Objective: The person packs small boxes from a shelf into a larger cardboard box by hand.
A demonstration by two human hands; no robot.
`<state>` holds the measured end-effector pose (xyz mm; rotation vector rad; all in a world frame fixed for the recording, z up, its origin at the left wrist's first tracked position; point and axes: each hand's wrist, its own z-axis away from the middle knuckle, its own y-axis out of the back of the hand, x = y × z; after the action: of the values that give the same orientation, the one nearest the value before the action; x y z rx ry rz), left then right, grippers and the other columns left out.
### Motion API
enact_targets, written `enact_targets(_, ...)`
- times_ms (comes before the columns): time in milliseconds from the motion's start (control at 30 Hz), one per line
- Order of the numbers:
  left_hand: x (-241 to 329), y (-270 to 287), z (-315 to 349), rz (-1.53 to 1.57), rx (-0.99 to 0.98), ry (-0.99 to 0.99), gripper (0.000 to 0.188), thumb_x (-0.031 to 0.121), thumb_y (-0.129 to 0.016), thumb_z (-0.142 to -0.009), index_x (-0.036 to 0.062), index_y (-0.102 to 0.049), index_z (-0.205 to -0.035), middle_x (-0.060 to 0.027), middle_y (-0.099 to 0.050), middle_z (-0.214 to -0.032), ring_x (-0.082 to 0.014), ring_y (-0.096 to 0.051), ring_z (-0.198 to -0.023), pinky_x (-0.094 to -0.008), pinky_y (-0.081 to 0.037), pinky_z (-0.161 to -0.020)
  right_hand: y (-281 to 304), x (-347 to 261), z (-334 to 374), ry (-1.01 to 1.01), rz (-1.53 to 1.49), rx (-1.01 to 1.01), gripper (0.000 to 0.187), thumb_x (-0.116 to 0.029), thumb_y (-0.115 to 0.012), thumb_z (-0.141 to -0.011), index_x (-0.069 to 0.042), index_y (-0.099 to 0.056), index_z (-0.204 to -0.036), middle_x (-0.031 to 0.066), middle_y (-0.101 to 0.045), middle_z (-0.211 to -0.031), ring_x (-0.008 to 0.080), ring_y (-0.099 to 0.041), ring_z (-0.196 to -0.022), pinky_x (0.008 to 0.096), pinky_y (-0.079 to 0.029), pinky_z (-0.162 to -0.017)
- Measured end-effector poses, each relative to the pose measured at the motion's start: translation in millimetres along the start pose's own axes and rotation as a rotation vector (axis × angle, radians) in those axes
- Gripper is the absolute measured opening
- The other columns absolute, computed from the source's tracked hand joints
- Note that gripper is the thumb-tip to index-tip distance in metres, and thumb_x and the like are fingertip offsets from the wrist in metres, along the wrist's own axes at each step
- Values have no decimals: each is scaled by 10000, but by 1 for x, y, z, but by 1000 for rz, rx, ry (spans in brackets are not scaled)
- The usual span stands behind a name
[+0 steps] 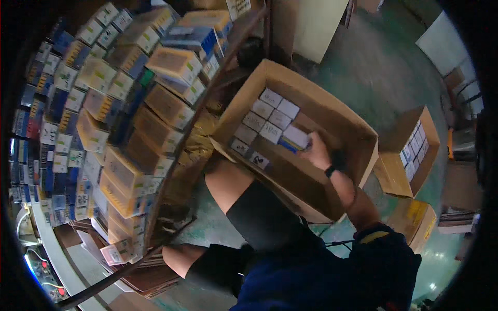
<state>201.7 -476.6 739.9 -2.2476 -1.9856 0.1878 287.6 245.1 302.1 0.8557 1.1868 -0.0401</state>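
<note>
My right hand (317,152), with a dark band at the wrist, reaches into a large open cardboard carton (358,117). Its fingers are closed on a small box (296,138) with a white top and a blue and yellow side. That box is beside several small boxes with white faces (270,132), which stand in rows at the carton's left part. Dark handwriting marks some of these faces. Brown cardboard shows on the carton's floor to the right of the hand. My left hand is out of the picture.
At the left, a rack (207,93) holds many stacked small boxes (122,171) in yellow, blue and white. On the right stand a smaller open carton (392,172) filled with white-faced boxes and a closed brown carton (415,220). My bent knees are close to the large carton's near side.
</note>
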Motion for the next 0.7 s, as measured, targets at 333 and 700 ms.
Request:
enact_targets(333, 3, -68, 34, 774, -759, 897, 649, 527, -338, -1057, -57, -555, -1239, -201, -665, -1177, -378, -620, -1120, -571, -439, -1088, -184, 103, -15, 96, -192, 84, 583, -87, -850, -668, -80, -485, -1122, 213, -536, -1091, 387, -581, -906, 463, -492, -775)
enact_targets(700, 39, -74, 39, 836, -712, 1060, 407, 411, -429, -1042, 217, -417, -683, 51, -337, -583, -154, -414, -540, -349, -371, -582, -224, 109, -32, 75, 181, 58, 599, -355, -769, -813, 7, -569, -1246, 285, -489, -1369, 460, -520, -1147, 511, -478, -950)
